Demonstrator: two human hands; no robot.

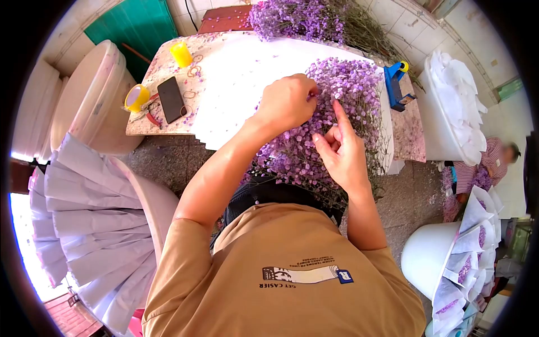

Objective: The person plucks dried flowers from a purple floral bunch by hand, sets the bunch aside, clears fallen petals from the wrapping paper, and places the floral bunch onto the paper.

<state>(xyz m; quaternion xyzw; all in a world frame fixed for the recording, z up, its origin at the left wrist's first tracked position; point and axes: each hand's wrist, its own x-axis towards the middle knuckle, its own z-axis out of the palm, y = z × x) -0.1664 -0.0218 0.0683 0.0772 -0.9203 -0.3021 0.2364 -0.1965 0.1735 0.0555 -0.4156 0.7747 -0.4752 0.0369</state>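
Note:
A large bunch of small purple flowers (pixel 348 84) lies across white paper (pixel 236 73) on the table and reaches over its near edge. My left hand (pixel 289 101) is closed at the left side of the bunch, fingertips among the blossoms; what it pinches is too small to make out. Over the middle of the flowers is my right hand (pixel 342 149), its index finger stretched out and thumb apart, the other fingers curled, with nothing visible in it.
A phone (pixel 172 100), yellow tape rolls (pixel 181 54) and a blue tape dispenser (pixel 397 87) lie on the table. More purple flowers (pixel 297 19) are behind. Bins with wrapped paper (pixel 457 106) stand both sides. Another person (pixel 494 160) sits far right.

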